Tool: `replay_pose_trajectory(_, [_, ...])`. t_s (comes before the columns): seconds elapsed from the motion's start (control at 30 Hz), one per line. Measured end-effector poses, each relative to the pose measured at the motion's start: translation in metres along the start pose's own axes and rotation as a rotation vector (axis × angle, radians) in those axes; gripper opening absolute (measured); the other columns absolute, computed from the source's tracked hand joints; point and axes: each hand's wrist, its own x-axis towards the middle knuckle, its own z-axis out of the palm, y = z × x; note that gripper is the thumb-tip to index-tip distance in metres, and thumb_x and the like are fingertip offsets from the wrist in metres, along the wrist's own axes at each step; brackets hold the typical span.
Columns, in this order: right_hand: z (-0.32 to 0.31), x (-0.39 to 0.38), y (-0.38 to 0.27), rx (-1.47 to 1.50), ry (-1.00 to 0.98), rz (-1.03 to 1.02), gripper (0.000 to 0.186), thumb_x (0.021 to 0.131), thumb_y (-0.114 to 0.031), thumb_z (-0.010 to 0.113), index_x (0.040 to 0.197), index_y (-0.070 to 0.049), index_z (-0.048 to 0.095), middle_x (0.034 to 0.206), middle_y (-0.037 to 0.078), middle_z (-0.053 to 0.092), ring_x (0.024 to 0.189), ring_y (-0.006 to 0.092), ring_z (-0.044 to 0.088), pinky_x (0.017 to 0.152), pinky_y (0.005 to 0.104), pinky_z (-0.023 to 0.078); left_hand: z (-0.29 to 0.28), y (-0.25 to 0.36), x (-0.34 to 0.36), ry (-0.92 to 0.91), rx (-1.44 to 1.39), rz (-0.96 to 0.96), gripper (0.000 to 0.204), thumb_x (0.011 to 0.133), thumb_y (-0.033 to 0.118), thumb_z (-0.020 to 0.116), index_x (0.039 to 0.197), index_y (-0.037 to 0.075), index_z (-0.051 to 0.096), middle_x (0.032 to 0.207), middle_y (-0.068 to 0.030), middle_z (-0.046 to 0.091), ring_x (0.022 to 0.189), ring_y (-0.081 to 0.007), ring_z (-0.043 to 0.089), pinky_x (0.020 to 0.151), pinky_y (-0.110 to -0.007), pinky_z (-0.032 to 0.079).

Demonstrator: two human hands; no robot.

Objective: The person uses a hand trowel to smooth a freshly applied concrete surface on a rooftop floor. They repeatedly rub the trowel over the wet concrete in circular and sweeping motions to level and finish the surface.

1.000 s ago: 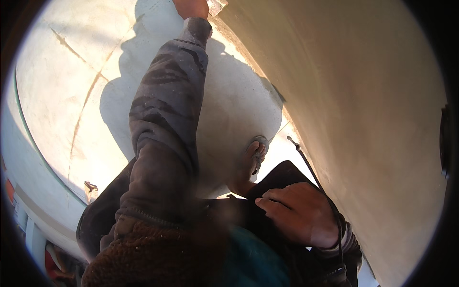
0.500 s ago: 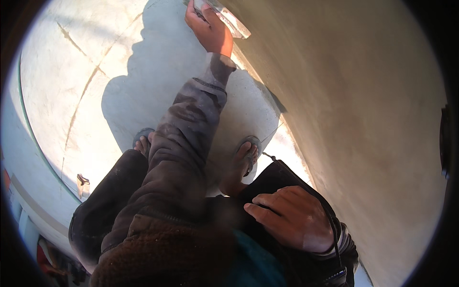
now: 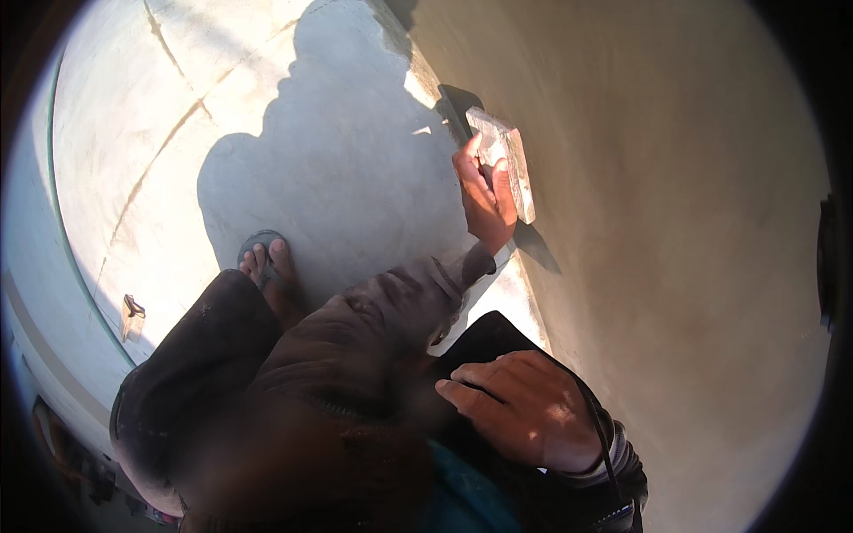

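My left hand, in a grey-brown sleeve, is closed on a pale, flat rectangular hand float, held against the foot of the beige plastered wall. Part of its grip is hidden by my fingers. My right hand rests palm down on my dark-clad right knee, fingers slightly bent and apart, with a dark cord across the wrist.
The pale cracked floor carries my shadow and my sandalled left foot. At the left lie a small tool with a dark handle and a curved edge with a green line. The wall rises along my right.
My left hand has brought the float from the top of the view down and to the right along the wall's foot, nearer to me. My right hand stays on my knee.
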Motion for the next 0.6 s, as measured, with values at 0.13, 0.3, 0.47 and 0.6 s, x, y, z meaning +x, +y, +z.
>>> replay_pose_trajectory(0.13, [-0.003, -0.001, -0.001, 0.012, -0.047, 0.021, 0.029, 0.079, -0.003, 0.073, 0.107, -0.006, 0.073, 0.1, 0.009, 0.073, 0.08, 0.0235, 0.07, 0.07, 0.0353, 0.055, -0.037, 0.016, 0.289, 0.176, 0.048, -0.015, 0.058, 0.105, 0.041, 0.05, 0.14, -0.005, 0.045, 0.131, -0.0228, 0.056, 0.119, -0.0351, 0.056, 0.104, -0.041, 0.042])
replay_pose_trajectory(0.3, [-0.014, 0.008, -0.01, 0.04, -0.13, 0.066, 0.029, 0.079, -0.003, 0.073, 0.108, -0.006, 0.072, 0.101, 0.009, 0.073, 0.081, 0.0239, 0.07, 0.07, 0.0353, 0.054, -0.009, 0.009, 0.175, 0.152, -0.032, -0.044, 0.053, 0.106, 0.037, 0.049, 0.14, -0.004, 0.045, 0.128, -0.0233, 0.058, 0.118, -0.0368, 0.058, 0.103, -0.042, 0.044])
replay_pose_trajectory(0.47, [0.003, 0.022, 0.005, 0.059, -0.146, -0.014, 0.03, 0.08, -0.003, 0.072, 0.11, -0.005, 0.072, 0.102, 0.009, 0.073, 0.084, 0.0237, 0.071, 0.073, 0.035, 0.054, -0.004, -0.024, -0.068, -0.142, -0.003, -0.12, 0.049, 0.105, 0.023, 0.056, 0.141, -0.007, 0.041, 0.131, -0.0268, 0.052, 0.122, -0.0354, 0.054, 0.105, -0.046, 0.043])
replay_pose_trajectory(0.6, [0.005, 0.011, 0.01, 0.006, -0.086, -0.005, 0.03, 0.08, -0.003, 0.072, 0.11, -0.005, 0.072, 0.101, 0.009, 0.073, 0.084, 0.0234, 0.071, 0.074, 0.0351, 0.054, -0.01, 0.003, 0.104, 0.19, -0.2, -0.007, 0.043, 0.105, 0.024, 0.052, 0.137, -0.004, 0.048, 0.121, -0.0149, 0.059, 0.111, -0.0228, 0.058, 0.099, -0.034, 0.045])
